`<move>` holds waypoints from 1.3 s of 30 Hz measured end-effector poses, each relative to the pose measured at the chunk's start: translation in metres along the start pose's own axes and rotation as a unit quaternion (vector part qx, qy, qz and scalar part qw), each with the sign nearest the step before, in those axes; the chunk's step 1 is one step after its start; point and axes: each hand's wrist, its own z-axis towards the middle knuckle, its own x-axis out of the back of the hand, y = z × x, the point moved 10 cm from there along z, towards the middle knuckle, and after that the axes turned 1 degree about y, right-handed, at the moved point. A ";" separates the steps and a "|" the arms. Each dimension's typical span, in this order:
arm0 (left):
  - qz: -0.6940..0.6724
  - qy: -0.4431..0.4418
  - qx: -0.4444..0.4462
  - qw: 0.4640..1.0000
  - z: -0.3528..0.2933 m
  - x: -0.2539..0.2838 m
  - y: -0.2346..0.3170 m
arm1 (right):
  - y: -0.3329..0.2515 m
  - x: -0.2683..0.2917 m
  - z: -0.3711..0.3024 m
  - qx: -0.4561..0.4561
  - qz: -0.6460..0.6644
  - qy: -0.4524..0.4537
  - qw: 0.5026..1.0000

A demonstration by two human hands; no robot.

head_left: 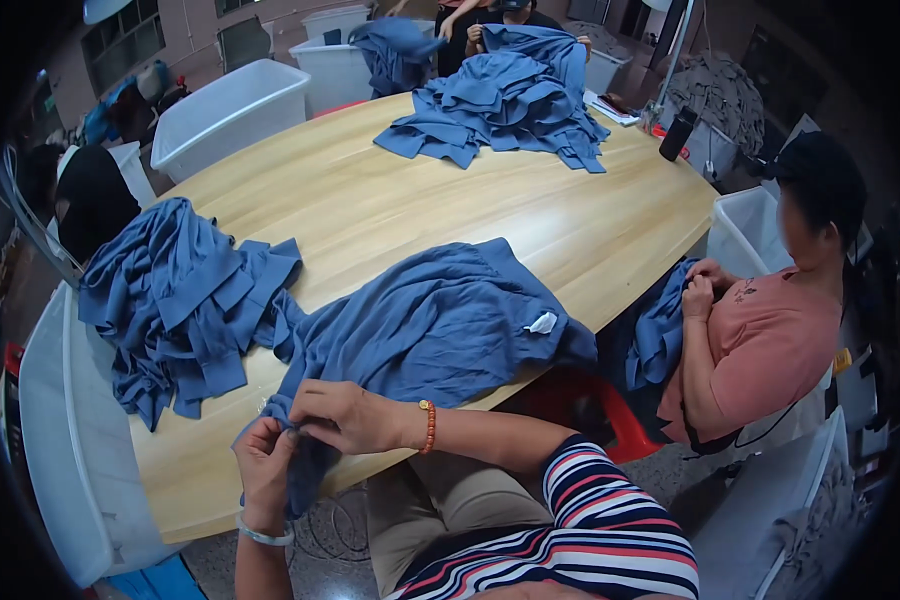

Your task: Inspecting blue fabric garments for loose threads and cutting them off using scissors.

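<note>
A blue knit garment (410,325) lies crumpled across the near part of the table, with a small white label (541,323) showing near its right end. At its near left corner, my left hand (263,455) pinches the edge of the cloth. My right hand (340,415) is right beside it, its fingertips closed on the same edge. Whatever small detail sits between the fingertips is too small to make out. Part of the garment hangs below my hands over the table's edge.
Piles of blue garments lie on the wooden table (320,190): one pile (185,300) at left, another (510,95) at the far end. A co-worker (770,330) at right handles blue cloth. White bins (232,115) surround the table. A black bottle (678,134) stands far right.
</note>
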 end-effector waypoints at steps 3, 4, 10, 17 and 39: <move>-0.005 -0.005 0.005 1.000 -0.001 -0.001 -0.003 | -0.005 0.000 -0.003 0.039 -0.013 -0.019 0.999; -0.005 -0.008 0.004 1.000 -0.002 -0.003 -0.002 | -0.006 -0.002 -0.004 0.052 -0.018 -0.028 0.998; 0.140 0.160 -0.220 0.952 -0.024 -0.004 0.051 | -0.010 0.001 -0.007 0.063 -0.047 -0.012 0.997; -0.013 -0.013 -0.098 0.995 -0.008 -0.014 0.033 | -0.012 0.003 -0.009 0.046 -0.036 0.001 0.998; 0.094 0.041 -0.186 0.977 -0.004 -0.017 0.033 | 0.024 0.002 -0.015 -0.080 -0.099 0.014 0.992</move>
